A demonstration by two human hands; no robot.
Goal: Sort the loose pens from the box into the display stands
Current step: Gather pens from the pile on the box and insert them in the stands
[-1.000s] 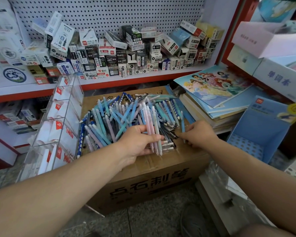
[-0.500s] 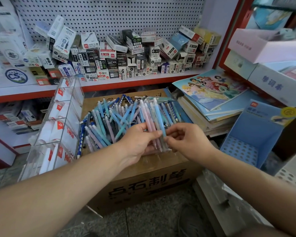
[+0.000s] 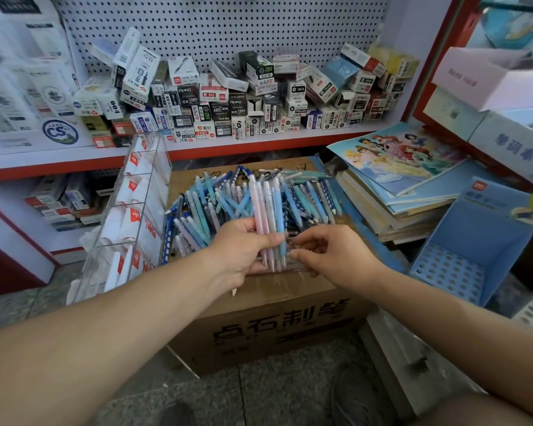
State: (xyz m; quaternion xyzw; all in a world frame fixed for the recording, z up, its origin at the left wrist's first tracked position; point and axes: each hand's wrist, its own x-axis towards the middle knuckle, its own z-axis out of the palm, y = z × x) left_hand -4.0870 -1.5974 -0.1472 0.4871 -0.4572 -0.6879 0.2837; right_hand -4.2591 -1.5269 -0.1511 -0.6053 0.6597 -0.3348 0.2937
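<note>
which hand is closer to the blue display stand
Right. The right hand is left of the blue display stand; the left hand, gripping pens, is farther left.

Carton (image 3: pixel 259 327) front: "点石制笔", large black print. White box (image 3: pixel 59 131), shelf left: round blue "CS" badge. Small boxes (image 3: pixel 189 93) on shelf: "AIHAO", "1389". One lower down reads "2081" with "爱好", another "0.5". Pale box (image 3: pixel 516 149), right: "单词本". Blue stand (image 3: pixel 480 229): red "deli" tag, barely legible.
</note>
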